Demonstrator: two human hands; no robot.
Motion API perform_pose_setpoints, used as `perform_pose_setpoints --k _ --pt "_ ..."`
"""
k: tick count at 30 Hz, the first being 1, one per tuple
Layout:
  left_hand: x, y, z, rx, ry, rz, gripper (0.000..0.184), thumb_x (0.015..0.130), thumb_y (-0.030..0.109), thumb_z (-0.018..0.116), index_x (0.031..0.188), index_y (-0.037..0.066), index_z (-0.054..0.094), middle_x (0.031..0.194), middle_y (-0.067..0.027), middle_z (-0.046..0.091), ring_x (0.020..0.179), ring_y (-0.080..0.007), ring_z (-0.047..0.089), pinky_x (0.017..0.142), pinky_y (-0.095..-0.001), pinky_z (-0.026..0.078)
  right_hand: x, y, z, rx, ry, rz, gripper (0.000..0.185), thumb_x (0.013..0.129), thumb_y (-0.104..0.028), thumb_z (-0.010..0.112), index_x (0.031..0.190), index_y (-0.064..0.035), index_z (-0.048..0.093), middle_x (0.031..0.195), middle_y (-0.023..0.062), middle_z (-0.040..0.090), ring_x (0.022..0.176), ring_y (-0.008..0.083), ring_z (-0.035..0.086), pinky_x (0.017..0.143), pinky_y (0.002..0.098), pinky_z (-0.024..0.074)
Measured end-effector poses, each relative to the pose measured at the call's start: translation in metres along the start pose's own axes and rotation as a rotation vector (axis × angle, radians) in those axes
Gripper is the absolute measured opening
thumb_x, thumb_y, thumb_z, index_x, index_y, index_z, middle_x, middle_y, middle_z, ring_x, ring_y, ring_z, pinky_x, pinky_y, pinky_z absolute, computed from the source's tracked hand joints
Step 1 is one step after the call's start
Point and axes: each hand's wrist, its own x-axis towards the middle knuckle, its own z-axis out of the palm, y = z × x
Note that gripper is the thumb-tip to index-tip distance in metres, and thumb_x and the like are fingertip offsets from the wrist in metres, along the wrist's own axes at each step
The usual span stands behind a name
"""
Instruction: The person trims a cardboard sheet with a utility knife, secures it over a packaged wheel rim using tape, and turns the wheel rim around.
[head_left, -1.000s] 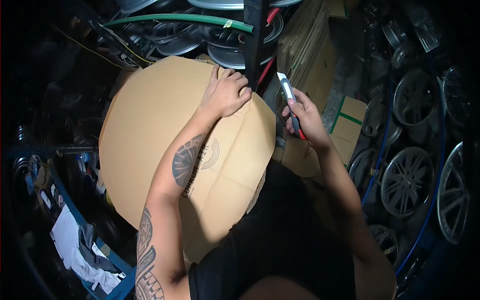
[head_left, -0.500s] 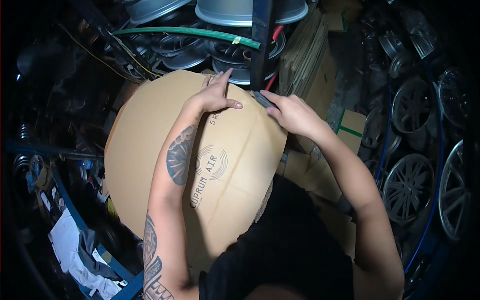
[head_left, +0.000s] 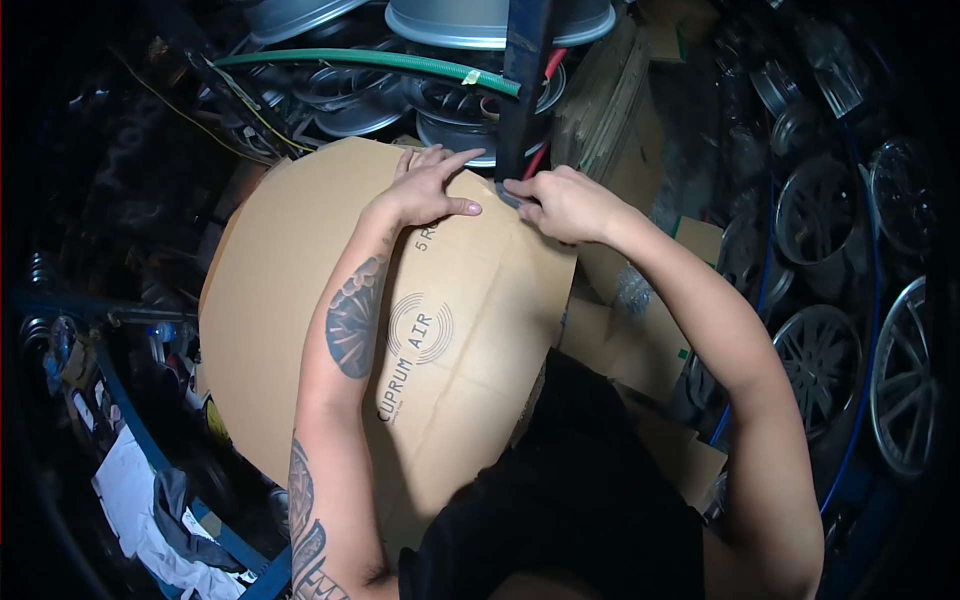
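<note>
A large sheet of brown cardboard (head_left: 280,300), printed "CUPRUM AIR" and curved along its outer edge, lies in front of my body. My left hand (head_left: 425,190) rests on its upper part, fingers spread and thumb stretched out to the right. At the upper right edge of the sheet, my right hand (head_left: 565,205) is closed around a grey utility knife (head_left: 509,196). The knife's front end is at the cardboard's edge; its blade cannot be made out.
A dark metal post (head_left: 525,100) stands just beyond the knife. Silver wheel rims (head_left: 455,25) are stacked behind it, with a green hose (head_left: 370,60) across them. Flattened cardboard (head_left: 600,110) leans at the upper right. More rims (head_left: 815,370) stand at right; white cloth (head_left: 130,490) lies lower left.
My right hand has shifted slightly left and turned at the wrist, covering more of the knife. My left hand stays on the cardboard with its index finger stretched further right.
</note>
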Motion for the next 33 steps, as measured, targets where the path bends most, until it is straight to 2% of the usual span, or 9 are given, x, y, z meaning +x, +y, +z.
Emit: perform_pose_setpoints --k 7,12,15,19,22,23,24,28,33 --pt "-0.003 0.007 0.000 -0.005 0.035 0.012 0.062 0.078 0.058 0.080 0.136 0.036 0.069 0.140 -0.0112 0.056 0.148 -0.0303 0.035 0.125 -0.0613 0.005 -0.078 -0.001 0.037 0.057 0.054 0.000 0.045 0.099 -0.018 0.061 0.141 -0.0029 0.059 0.084 0.0277 0.070 0.075 0.0387 0.072 0.079 0.0459 0.0571" --pt "-0.004 0.007 0.006 0.037 0.068 -0.017 0.061 0.080 0.056 0.079 0.136 0.035 0.068 0.141 -0.0110 0.056 0.148 -0.0295 0.036 0.124 -0.0608 0.004 -0.151 -0.051 0.039 0.301 -0.107 0.349 0.042 0.099 -0.013 0.058 0.139 -0.0034 0.058 0.091 0.0300 0.069 0.090 0.0459 0.070 0.082 0.0510 0.0557" --pt "-0.004 0.016 -0.004 0.052 0.007 -0.059 0.064 0.080 0.054 0.080 0.138 0.031 0.066 0.147 -0.0124 0.053 0.151 -0.0297 0.031 0.125 -0.0630 0.005 -0.194 -0.059 0.049 0.423 -0.216 0.258 0.044 0.101 -0.017 0.061 0.141 -0.0007 0.056 0.089 0.0267 0.071 0.085 0.0413 0.072 0.078 0.0468 0.0577" --pt "0.006 0.042 -0.003 0.178 -0.015 -0.023 0.059 0.078 0.031 0.077 0.134 0.018 0.067 0.144 -0.0116 0.056 0.147 -0.0314 0.039 0.124 -0.0589 0.017 -0.216 -0.050 0.045 0.672 -0.285 0.575 0.051 0.104 -0.016 0.059 0.152 -0.0040 0.047 0.084 0.0175 0.073 0.077 0.0262 0.075 0.077 0.0383 0.0598" --pt "0.030 0.077 0.028 0.043 0.034 0.329 0.060 0.071 0.010 0.067 0.131 0.005 0.068 0.132 -0.0209 0.065 0.128 -0.0359 0.059 0.116 -0.0444 0.038 -0.211 -0.005 0.081 1.140 0.113 0.592 0.036 0.106 -0.010 0.054 0.139 0.0037 0.052 0.103 0.0120 0.066 0.079 0.0228 0.072 0.081 0.0370 0.0623" --pt "0.035 0.087 0.046 -0.136 -0.084 0.263 0.053 0.077 0.016 0.064 0.128 0.005 0.069 0.119 -0.0238 0.071 0.118 -0.0384 0.065 0.114 -0.0466 0.040 -0.204 0.004 0.091 1.310 0.141 0.608 0.031 0.107 -0.012 0.054 0.133 0.0038 0.053 0.103 0.0123 0.064 0.080 0.0240 0.073 0.081 0.0383 0.0629" --pt "0.032 0.104 0.057 0.114 -0.095 0.160 0.042 0.087 0.027 0.059 0.120 0.004 0.072 0.109 -0.0223 0.074 0.110 -0.0381 0.068 0.107 -0.0466 0.043 -0.194 0.011 0.099 1.483 0.174 0.619 0.027 0.107 -0.013 0.054 0.128 0.0039 0.053 0.103 0.0126 0.063 0.081 0.0251 0.073 0.082 0.0396 0.0635" --pt "0.021 0.120 0.062 0.170 0.100 0.155 0.038 0.102 0.036 0.050 0.103 0.006 0.074 0.102 -0.0166 0.075 0.104 -0.0338 0.067 0.095 -0.0481 0.045 -0.160 0.033 0.114 1.883 0.157 0.678 0.025 0.110 -0.021 0.052 0.118 0.0028 0.053 0.098 0.0128 0.061 0.080 0.0279 0.074 0.079 0.0416 0.0656" --pt "0.020 0.110 0.072 0.094 0.290 0.229 0.037 0.104 0.036 0.051 0.095 0.007 0.072 0.099 -0.0143 0.074 0.101 -0.0327 0.066 0.092 -0.0471 0.046 -0.124 0.010 0.086 1.686 0.118 0.739 0.032 0.107 -0.029 0.055 0.114 0.0021 0.051 0.092 0.0131 0.063 0.073 0.0275 0.073 0.066 0.0386 0.0655"
